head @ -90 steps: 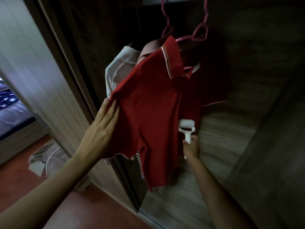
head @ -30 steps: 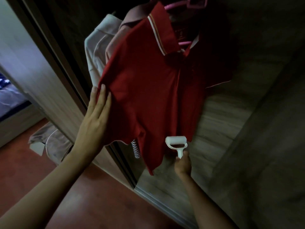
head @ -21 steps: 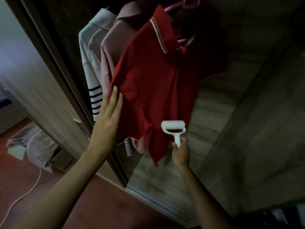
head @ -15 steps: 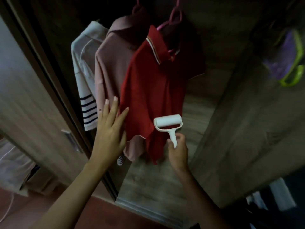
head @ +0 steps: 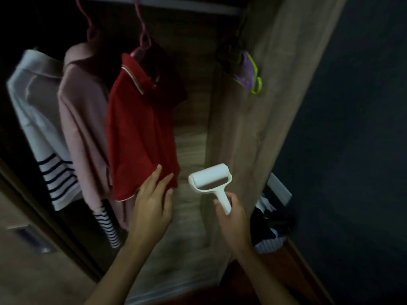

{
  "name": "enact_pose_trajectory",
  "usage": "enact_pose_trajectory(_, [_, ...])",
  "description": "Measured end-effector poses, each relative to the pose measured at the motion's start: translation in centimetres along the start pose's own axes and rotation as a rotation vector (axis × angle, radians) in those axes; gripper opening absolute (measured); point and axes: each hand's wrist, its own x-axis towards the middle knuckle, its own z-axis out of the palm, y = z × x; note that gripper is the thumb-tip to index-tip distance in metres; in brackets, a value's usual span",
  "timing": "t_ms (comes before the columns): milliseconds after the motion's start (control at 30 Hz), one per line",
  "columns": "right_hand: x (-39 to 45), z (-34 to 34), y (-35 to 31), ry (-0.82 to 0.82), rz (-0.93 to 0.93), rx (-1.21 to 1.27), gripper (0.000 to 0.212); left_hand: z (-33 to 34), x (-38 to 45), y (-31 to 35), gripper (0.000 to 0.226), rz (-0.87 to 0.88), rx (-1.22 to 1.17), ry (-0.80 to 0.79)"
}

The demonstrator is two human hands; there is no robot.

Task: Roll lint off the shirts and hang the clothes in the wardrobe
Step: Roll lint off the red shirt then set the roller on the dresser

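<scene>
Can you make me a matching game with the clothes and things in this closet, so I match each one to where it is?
Things:
1. red shirt
2. pink shirt
3. lint roller
4. white striped shirt

Places:
A. farthest left on the rail
B. held in the right hand
C. hanging in the middle
D. by the left hand's fingertips

Pairs: 1-D, 2-C, 3-B, 4-A
</scene>
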Motion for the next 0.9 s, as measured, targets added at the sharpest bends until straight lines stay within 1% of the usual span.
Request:
enact_pose_trajectory(133, [-3.5,-4.6,1.1,0.139,0.037,-0.089,0.023,1.8,-1.3,2.9,0.042,0.079,-0.065,-0.084])
enact_pose_trajectory(233, [-6.2,-8.6,2.3,0.195,0.094,-0.102,0.023,3.7,-2.3,6.4,0.041,0.14,-0.132,-0.146])
enact_pose_trajectory(400, [-10.7,-16.8,5.4,0.367,0.159,-0.158,0.017,7.9,-4.8,14.3,0.05,0.224,-0.279,-0.274])
enact_pose_trajectory(467, [-12.8,-20.7,6.7,0.421,0.195,-0.18,0.02,10.0,-6.5,17.8,0.055,0.256,-0.316,-0.339])
enact_pose_trajectory(567, [-16.6,-26.9,9.5,0.494,0.27,-0.237,0.028,13.2,-9.6,23.5,0.057,0.325,-0.361,-0.413])
enact_pose_trajectory(667, [-20.9,-32.7,13.0,0.538,0.357,-0.252,0.028,16.1,-14.0,29.5,0.059,0.306,-0.428,-0.505])
enact_pose_trajectory(767, [-25.0,-37.9,16.4,0.546,0.425,-0.288,0.026,19.2,-19.2,34.9,0.059,0.279,-0.484,-0.582])
enact_pose_trajectory(900, [-30.1,-43.0,21.6,0.534,0.545,-0.317,0.023,22.9,-25.8,40.6,0.057,0.312,-0.466,-0.66])
